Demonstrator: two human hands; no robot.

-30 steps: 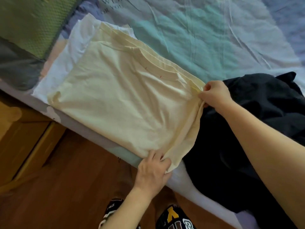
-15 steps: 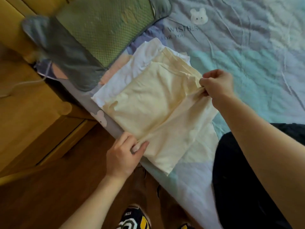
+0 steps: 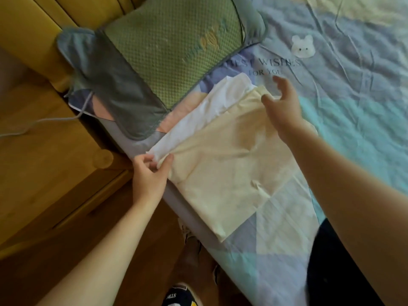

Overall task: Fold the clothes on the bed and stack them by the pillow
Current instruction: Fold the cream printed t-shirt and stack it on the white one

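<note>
Cream shirt [image 3: 229,173], folded, lies on a white shirt [image 3: 212,107] just beside the pillow [image 3: 167,54], prob. to build the stack there. Left hand [image 3: 150,175] pinches its near corner to square it w/ the stack; right hand [image 3: 282,107] hovers above the far edge, fingers spread, holding nothing. Bedsheet [image 3: 353,89] reads "BEST WISHES FOR YOU". Dark clothes [image 3: 331,272] wait well apart from pillow.

The folded garment [image 3: 231,164] on top is pale cream, and the one under it [image 3: 198,115] is white. The pillow [image 3: 167,47] at the far left has a green dotted mesh face with a grey border. The bedsheet [image 3: 353,89] is a patchwork of lavender, turquoise, pink and cream, with dark lettering and a white bear. At the near right lies a black garment [image 3: 331,272].
</note>
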